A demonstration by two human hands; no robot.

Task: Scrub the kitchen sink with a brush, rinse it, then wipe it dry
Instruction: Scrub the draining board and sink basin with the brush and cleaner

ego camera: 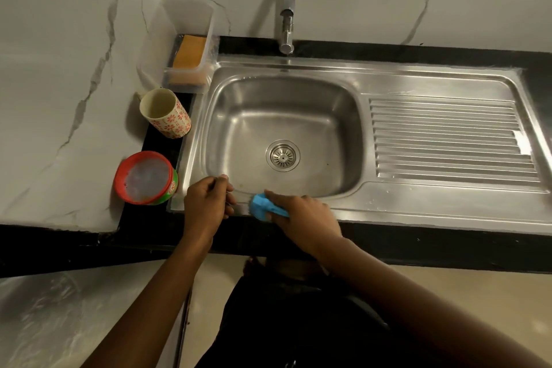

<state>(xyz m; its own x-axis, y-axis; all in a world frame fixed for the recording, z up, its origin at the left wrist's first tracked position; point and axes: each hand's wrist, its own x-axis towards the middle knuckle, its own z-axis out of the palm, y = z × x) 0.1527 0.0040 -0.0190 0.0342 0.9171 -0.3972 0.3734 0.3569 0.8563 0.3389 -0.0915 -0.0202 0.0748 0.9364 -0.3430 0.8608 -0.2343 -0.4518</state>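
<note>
The steel sink (298, 69) has a basin with a round drain (283, 155) and a ribbed drainboard (448, 140) on its right. My right hand (301, 213) grips a blue brush (263, 206) and holds it against the sink's front rim. My left hand (206, 203) rests on the front left corner of the rim with its fingers curled over the edge. The tap (288, 9) stands behind the basin, and no water runs from it.
A clear plastic box holding an orange sponge (188, 54) sits at the back left. A flowered cup (165, 113) and a red-lidded tub (146, 178) stand on the black counter left of the sink. Marble walls close off the left and back.
</note>
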